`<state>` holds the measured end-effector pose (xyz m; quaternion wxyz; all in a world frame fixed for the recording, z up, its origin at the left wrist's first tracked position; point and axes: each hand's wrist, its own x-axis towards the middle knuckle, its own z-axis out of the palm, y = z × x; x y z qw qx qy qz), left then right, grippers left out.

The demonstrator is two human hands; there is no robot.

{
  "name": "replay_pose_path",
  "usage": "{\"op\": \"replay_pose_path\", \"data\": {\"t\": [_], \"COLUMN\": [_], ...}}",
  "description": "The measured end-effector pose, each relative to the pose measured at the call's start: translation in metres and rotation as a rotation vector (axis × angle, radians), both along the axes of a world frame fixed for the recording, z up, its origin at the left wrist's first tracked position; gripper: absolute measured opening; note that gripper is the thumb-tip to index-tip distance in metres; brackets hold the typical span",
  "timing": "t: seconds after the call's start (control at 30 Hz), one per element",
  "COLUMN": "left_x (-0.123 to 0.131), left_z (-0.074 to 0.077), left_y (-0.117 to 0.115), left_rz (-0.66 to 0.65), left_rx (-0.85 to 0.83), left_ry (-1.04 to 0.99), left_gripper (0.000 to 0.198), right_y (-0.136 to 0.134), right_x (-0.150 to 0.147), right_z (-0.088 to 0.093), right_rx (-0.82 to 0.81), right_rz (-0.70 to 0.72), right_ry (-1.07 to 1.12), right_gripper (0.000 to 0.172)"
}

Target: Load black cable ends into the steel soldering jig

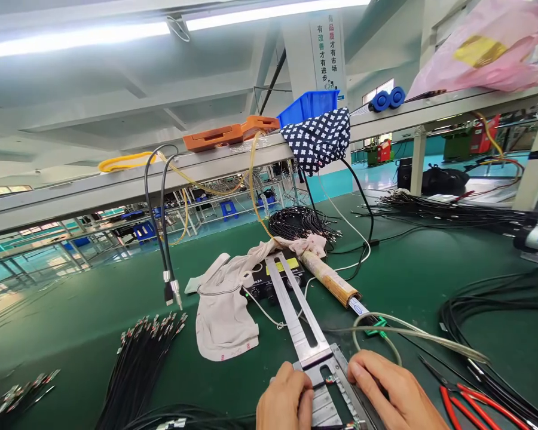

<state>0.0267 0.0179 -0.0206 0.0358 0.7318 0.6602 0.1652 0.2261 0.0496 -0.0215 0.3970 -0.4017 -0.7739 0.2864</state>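
Green matting covers the long surface (116,310) of my workbench, and beyond it a wide factory hall runs off under bright strip lights. At the near edge, both my hands rest on a flat silver metal jig with a long slotted arm (311,352) that reaches away toward the middle of the surface. My left hand (284,400) has its fingers curled down on the jig's left side, and my right hand (392,391) presses on its right side, thumb and forefinger pinched close to a small thin wire with a coloured tip (329,380) lying across the jig between my hands; I cannot tell whether either hand truly grips it. Just past the jig's far end sits a small black control box with a yellow label (273,278), partly covered by a crumpled pale beige cloth (224,310). A wooden-handled tool (329,279) lies slanted beside the box. Toward the left near corner lies a bundle of black wires with metal terminals (138,358). Near the right edge, red-handled cutters (470,403) lie just beside my right hand. A grey metal shelf (116,185) spans overhead, holding a blue plastic bin (309,104).
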Motion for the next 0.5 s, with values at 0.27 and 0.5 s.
{"op": "replay_pose_path", "data": {"t": [0.27,0.5], "left_x": [0.0,0.004], "left_z": [0.006,0.011], "left_y": [0.001,-0.002], "left_rz": [0.052,0.081], "left_rx": [-0.129,-0.118], "left_ry": [-0.408,-0.449], "left_gripper": [0.017,0.016], "right_y": [-0.002,-0.006], "right_x": [-0.003,-0.005], "right_z": [0.001,-0.001], "right_rx": [0.052,0.081], "right_rz": [0.115,0.121], "right_ry": [-0.012,-0.064], "right_gripper": [0.028,0.022]}}
